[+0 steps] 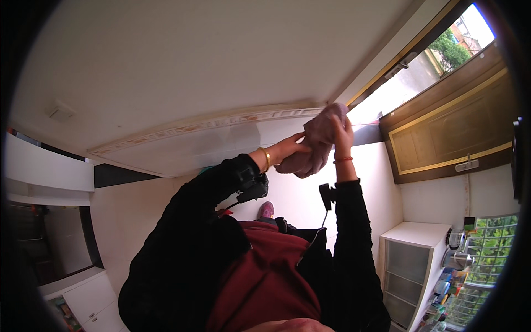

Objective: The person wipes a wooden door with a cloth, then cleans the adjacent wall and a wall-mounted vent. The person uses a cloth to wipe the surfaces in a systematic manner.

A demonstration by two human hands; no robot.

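A bunched, dusty-mauve cloth [318, 131] is held up in front of me, between both hands. My left hand [285, 150], with a gold bracelet at the wrist, grips it from the left side. Higher on its right side, the fingers of my right hand [343, 135] wrap over the cloth; a red string circles that wrist. Folds of the cloth hang below the hands. Some of my left fingertips are hidden behind it.
A white wall with a patterned tile border [221, 123] runs ahead. To the right, a brown door [451, 130] stands ajar onto the outdoors. A white cabinet [406, 265] with frosted panels is at the lower right, near a barred window [489, 249]. Pale floor [296, 205] lies below.
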